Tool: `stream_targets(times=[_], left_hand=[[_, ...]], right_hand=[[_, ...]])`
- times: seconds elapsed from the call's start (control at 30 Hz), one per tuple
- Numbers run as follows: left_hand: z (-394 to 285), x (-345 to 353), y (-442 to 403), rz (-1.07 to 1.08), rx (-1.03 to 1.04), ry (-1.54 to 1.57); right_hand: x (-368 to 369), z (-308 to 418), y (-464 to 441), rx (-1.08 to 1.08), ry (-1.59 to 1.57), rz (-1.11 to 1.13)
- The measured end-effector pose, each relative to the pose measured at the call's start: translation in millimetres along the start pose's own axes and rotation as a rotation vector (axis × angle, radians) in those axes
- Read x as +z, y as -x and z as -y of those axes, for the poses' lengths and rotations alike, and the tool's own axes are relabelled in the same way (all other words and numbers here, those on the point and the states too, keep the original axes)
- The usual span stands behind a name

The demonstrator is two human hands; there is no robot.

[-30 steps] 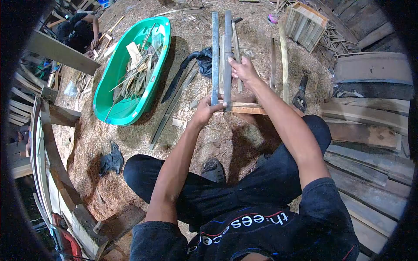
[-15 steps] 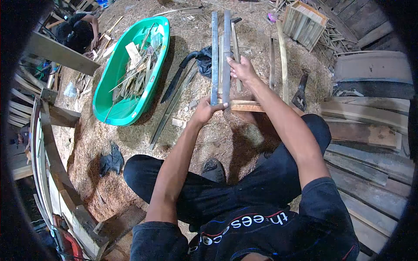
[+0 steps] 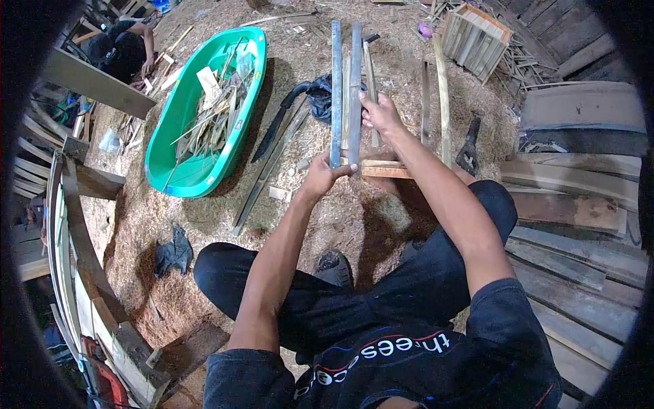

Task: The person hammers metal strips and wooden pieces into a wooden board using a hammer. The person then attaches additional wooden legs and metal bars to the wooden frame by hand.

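Note:
Two long, narrow grey strips stand side by side in front of me, a left strip (image 3: 336, 88) and a right strip (image 3: 355, 75). My left hand (image 3: 322, 175) is closed around their near ends, its thumb across the foot of the right strip. Higher up, my right hand (image 3: 381, 117) grips the right strip from its right side, thumb on its face. Just beyond my hands, a wooden block (image 3: 386, 169) lies crosswise, partly hidden by my right forearm. Thinner wooden sticks (image 3: 370, 92) lie behind the strips.
A green tub (image 3: 231, 143) full of wood scraps is at the left, with a machete (image 3: 278, 123) and black plastic beside it. A slatted crate (image 3: 475, 42) stands at the back right. Planks (image 3: 572, 211) line the right. Another person (image 3: 122, 51) crouches at the far left.
The right strip's far end has tilted slightly down and toward me. Both hands keep their hold in nearly the same place.

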State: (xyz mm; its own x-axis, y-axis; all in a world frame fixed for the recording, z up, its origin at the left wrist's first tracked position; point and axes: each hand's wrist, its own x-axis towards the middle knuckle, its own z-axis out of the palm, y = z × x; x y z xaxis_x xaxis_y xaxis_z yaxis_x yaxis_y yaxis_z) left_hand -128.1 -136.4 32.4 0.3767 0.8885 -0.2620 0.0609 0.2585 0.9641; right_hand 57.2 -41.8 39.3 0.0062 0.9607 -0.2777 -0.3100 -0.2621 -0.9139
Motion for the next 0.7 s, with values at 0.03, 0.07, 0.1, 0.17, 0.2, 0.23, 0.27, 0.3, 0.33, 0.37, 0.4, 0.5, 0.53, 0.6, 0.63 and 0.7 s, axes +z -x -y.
stream_targets(times=[0.03, 0.07, 0.1, 0.17, 0.2, 0.23, 0.27, 0.3, 0.33, 0.37, 0.4, 0.5, 0.53, 0.6, 0.63, 0.7], left_hand=[[-0.4, -0.1, -0.1, 0.003, 0.005, -0.003], [0.6, -0.4, -1.0, 0.011, 0.007, 0.009], [3.4, -1.0, -1.8, 0.017, 0.007, 0.021], [9.0, -2.4, -2.6, 0.019, 0.010, 0.037], [10.4, -2.2, -3.0, 0.018, 0.014, 0.041], [11.7, -2.0, -3.8, 0.017, 0.017, 0.045], [13.1, -2.0, -4.5, 0.017, 0.019, 0.044], [12.6, -2.0, -4.4, 0.016, 0.021, 0.043], [12.2, -1.9, -4.2, 0.015, 0.023, 0.042], [11.6, -1.9, -4.1, 0.015, 0.017, 0.040], [7.3, -1.1, -2.9, 0.016, 0.011, 0.038], [6.4, -0.9, -2.9, 0.002, 0.008, 0.009], [7.5, -1.0, -3.1, -0.006, 0.009, -0.004], [8.9, -1.0, -3.9, -0.007, 0.024, 0.000], [9.4, -0.7, -3.9, -0.007, 0.030, 0.002], [8.6, -0.7, -3.7, 0.004, 0.030, 0.020]], right_hand=[[-0.5, 0.2, 0.1, 0.004, -0.025, -0.027], [-0.6, 1.1, -0.7, 0.000, 0.013, -0.092], [-1.0, 0.6, -2.2, -0.003, 0.051, -0.155], [-1.6, -1.4, -3.9, -0.023, 0.102, -0.260], [-1.0, -0.8, -1.9, -0.043, 0.115, -0.304], [-0.3, 1.2, 0.2, -0.062, 0.127, -0.349], [-2.0, 3.0, -0.2, -0.056, 0.133, -0.357], [-5.2, 4.3, -2.4, -0.048, 0.139, -0.363], [-7.7, 4.5, -3.9, -0.041, 0.145, -0.370], [-9.2, 3.6, -4.8, -0.050, 0.135, -0.360], [-9.0, 4.4, -4.5, -0.059, 0.125, -0.349], [-9.0, 3.8, -2.5, -0.078, 0.187, -0.321], [-9.6, 2.4, -2.6, -0.083, 0.224, -0.313], [-8.2, 1.5, -3.6, -0.096, 0.240, -0.299], [-6.8, 1.4, -3.1, -0.101, 0.248, -0.293], [-3.2, 4.2, 2.4, -0.116, 0.232, -0.304]])
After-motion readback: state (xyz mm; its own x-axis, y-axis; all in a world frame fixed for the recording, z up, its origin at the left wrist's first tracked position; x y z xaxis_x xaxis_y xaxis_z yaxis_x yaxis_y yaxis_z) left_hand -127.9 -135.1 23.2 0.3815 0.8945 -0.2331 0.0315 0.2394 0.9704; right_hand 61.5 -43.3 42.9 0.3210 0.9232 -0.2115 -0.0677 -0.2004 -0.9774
